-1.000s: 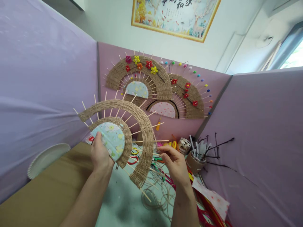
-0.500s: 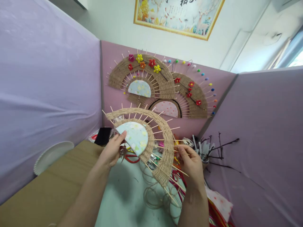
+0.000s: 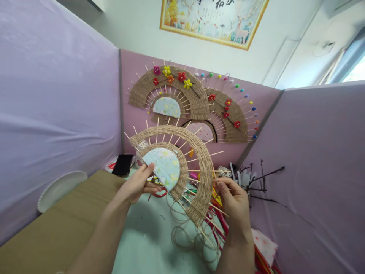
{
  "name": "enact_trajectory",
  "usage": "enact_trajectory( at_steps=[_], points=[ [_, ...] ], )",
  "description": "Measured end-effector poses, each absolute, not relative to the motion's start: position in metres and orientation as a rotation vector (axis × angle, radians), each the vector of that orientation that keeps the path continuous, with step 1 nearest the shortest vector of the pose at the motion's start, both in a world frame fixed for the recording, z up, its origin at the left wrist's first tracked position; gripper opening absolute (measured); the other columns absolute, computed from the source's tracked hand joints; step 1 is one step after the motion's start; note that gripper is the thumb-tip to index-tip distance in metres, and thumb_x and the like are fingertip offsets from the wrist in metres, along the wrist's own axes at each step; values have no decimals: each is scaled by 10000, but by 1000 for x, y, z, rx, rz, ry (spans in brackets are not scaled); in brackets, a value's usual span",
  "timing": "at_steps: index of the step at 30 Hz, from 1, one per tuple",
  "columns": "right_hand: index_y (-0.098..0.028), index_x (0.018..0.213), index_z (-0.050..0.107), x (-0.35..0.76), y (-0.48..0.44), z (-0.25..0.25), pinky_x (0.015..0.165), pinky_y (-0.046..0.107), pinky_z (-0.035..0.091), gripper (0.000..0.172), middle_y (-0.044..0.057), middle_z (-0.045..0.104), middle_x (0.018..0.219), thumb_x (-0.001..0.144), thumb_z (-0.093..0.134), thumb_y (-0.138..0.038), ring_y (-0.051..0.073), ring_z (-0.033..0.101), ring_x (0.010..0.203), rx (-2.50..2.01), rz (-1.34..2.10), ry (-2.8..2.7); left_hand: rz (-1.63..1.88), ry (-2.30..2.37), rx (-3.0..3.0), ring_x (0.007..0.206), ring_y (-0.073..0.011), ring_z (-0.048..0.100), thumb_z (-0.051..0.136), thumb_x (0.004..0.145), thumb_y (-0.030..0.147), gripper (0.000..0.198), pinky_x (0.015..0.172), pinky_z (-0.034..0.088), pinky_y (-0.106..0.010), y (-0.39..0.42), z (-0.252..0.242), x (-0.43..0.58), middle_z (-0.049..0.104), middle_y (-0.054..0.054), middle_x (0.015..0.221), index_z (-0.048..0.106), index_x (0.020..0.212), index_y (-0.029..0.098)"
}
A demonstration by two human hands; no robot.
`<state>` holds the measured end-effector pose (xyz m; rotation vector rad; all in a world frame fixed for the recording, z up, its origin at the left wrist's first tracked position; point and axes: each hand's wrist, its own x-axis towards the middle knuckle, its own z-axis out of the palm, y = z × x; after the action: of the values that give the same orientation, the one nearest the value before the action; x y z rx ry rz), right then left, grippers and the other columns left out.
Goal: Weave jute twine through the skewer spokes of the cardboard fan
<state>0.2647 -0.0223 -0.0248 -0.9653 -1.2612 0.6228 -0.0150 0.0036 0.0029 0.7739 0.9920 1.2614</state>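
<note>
I hold a half-round woven fan (image 3: 196, 163) upright in front of me. It has a jute-twine arc, thin wooden skewers as spokes and a floral fabric centre (image 3: 164, 166). My left hand (image 3: 137, 186) pinches the lower left edge of that fabric centre, fingers closed on it. My right hand (image 3: 235, 199) is closed around the skewers at the fan's right end. Loose jute twine (image 3: 186, 234) hangs from the fan down to the table.
Two finished fans with flowers (image 3: 171, 93) (image 3: 228, 118) hang on the pink back partition. A paper plate (image 3: 61, 188) leans at left, a black phone (image 3: 122, 164) lies behind. Dark twigs (image 3: 262, 179), a cup of tools and coloured pipe cleaners (image 3: 219, 224) crowd the right side.
The fan has swung right and turned more upright. My left hand shifted from the fabric's face to its lower edge, and my right hand moved right and down along the skewers.
</note>
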Motion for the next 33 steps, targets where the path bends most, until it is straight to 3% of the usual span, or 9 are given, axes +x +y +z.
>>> enact_trajectory(
  at_steps=[5, 12, 21, 29, 33],
  points=[
    [-197, 807, 742, 257, -23, -17, 603, 274, 453, 228, 29, 659, 710, 833, 680, -415, 153, 552, 628, -968, 563, -1298, 1263, 823, 663, 635, -233, 738, 607, 920, 327, 296, 601, 616, -391, 4, 4, -12, 750, -122, 922, 567, 1195, 224],
    [-196, 832, 743, 243, -21, -14, 576, 259, 444, 257, 17, 639, 687, 839, 667, -441, 144, 542, 615, -973, 617, -1313, 1391, 587, 569, 963, -244, 726, 629, 799, -23, 582, 878, 585, -400, 2, 4, 8, 731, -118, 1116, 543, 1323, 216],
    [-186, 1002, 697, 240, -17, -17, 565, 251, 440, 386, 8, 577, 691, 850, 642, -536, 131, 507, 601, -908, 719, -1237, 1563, 591, 494, 931, -210, 737, 593, 817, -45, 613, 862, 600, -341, 3, 10, 4, 730, -101, 1153, 548, 1353, 250],
    [-177, 1004, 736, 243, -16, -23, 594, 268, 435, 522, 41, 612, 738, 896, 508, -635, 156, 533, 662, -823, 763, -1359, 1613, 534, 462, 972, -208, 729, 568, 849, -39, 595, 904, 584, -354, 7, 9, 2, 724, -98, 1182, 554, 1361, 265],
    [-181, 996, 736, 242, -18, -18, 613, 279, 453, 456, 53, 644, 784, 898, 544, -582, 180, 577, 716, -937, 690, -1391, 1696, 526, 457, 977, -190, 727, 562, 846, -56, 613, 908, 579, -333, 10, 8, -4, 725, -72, 1184, 563, 1345, 300]
  ],
)
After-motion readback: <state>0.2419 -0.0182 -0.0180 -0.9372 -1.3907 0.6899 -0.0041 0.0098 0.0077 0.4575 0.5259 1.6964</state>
